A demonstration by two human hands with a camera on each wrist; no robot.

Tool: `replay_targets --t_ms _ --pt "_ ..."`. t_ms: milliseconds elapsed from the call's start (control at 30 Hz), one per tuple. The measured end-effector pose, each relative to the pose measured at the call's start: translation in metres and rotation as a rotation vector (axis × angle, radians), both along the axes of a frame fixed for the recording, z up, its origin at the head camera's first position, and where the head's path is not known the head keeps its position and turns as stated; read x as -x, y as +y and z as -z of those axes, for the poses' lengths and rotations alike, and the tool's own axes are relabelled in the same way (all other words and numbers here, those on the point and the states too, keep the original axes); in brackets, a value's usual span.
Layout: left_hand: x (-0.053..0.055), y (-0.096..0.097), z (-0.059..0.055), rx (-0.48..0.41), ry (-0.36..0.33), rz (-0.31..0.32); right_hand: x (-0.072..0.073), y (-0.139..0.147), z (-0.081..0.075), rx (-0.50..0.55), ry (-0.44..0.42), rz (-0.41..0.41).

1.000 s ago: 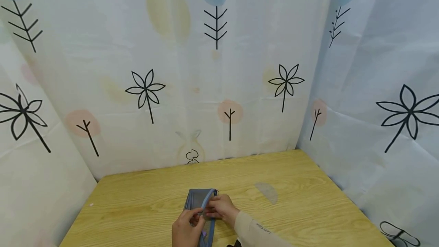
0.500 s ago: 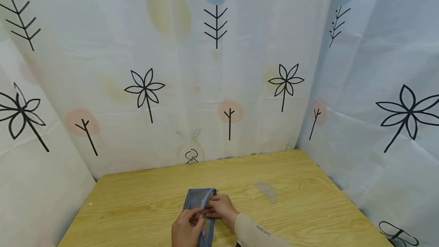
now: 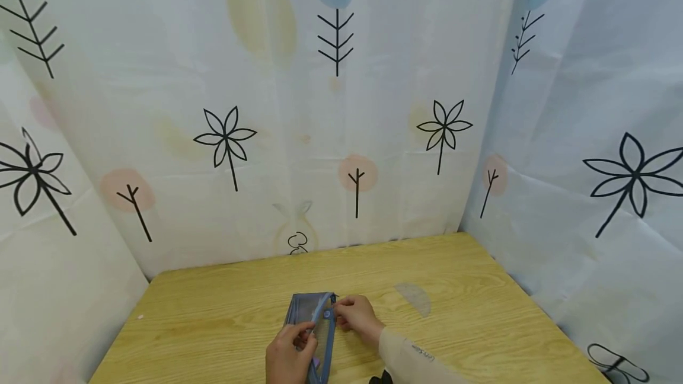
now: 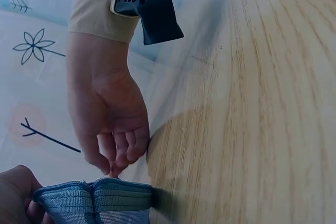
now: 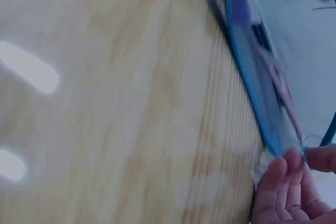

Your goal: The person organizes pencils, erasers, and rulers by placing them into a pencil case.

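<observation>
A blue mesh pencil case (image 3: 304,307) lies on the table, its zipped mouth spread apart. My left hand (image 3: 290,353) pinches the near-left zipper edge; in the left wrist view only part of that left hand (image 4: 18,195) shows beside the case (image 4: 123,198). At the far-right rim my right hand (image 3: 358,317) has thumb and fingertips together on the edge. The right wrist view has these right fingertips (image 5: 291,163) at the end of the blue rim (image 5: 244,72). Inside the case are a purple-ended item (image 5: 241,9) and a small round blue item (image 3: 327,314).
A translucent half-round piece, like a protractor (image 3: 415,299), lies on the wooden table (image 3: 213,313) to the right. Far left is a small pale speck (image 3: 140,317). Printed cloth walls (image 3: 288,135) enclose the back and both sides.
My right hand has drawn back from the mouth of the pencil case to its right rim, uncovering the round blue item. The left hand keeps its hold.
</observation>
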State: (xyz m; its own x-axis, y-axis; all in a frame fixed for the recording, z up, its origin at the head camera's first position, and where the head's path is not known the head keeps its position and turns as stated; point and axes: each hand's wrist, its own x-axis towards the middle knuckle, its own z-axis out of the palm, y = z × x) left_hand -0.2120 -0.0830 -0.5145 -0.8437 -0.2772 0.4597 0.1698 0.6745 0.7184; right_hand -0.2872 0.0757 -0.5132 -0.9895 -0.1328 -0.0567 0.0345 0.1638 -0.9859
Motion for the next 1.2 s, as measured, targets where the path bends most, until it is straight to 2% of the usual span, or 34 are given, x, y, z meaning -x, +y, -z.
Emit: replay_targets --t_ms 167,267,400,533,667,833,1067,1200 --pt "-0.001 -0.001 -0.002 -0.003 -0.033 -0.002 0.016 0.035 -0.006 -0.268 0.141 0.086" --pt "-0.001 -0.001 -0.002 0.001 -0.031 0.000 0.029 0.060 -0.010 -0.371 0.174 0.141" --pt "-0.001 -0.002 -0.002 0.002 -0.026 0.007 0.043 0.096 -0.017 -0.460 0.150 0.220" --pt "-0.001 -0.002 -0.001 0.007 -0.027 0.007 0.046 0.125 -0.026 -0.599 0.085 0.271" --pt "0.000 -0.003 0.000 0.010 -0.022 0.004 0.043 0.143 -0.030 -0.714 0.003 0.268" --pt "0.000 -0.003 0.000 0.007 -0.017 0.007 0.037 0.153 -0.029 -0.759 -0.049 0.231" --pt "-0.001 -0.001 -0.004 -0.005 -0.042 -0.009 0.036 0.154 -0.025 -0.833 -0.013 0.187" --pt "-0.001 -0.001 -0.003 -0.006 -0.032 -0.008 0.035 0.153 -0.027 -0.850 0.014 0.178"
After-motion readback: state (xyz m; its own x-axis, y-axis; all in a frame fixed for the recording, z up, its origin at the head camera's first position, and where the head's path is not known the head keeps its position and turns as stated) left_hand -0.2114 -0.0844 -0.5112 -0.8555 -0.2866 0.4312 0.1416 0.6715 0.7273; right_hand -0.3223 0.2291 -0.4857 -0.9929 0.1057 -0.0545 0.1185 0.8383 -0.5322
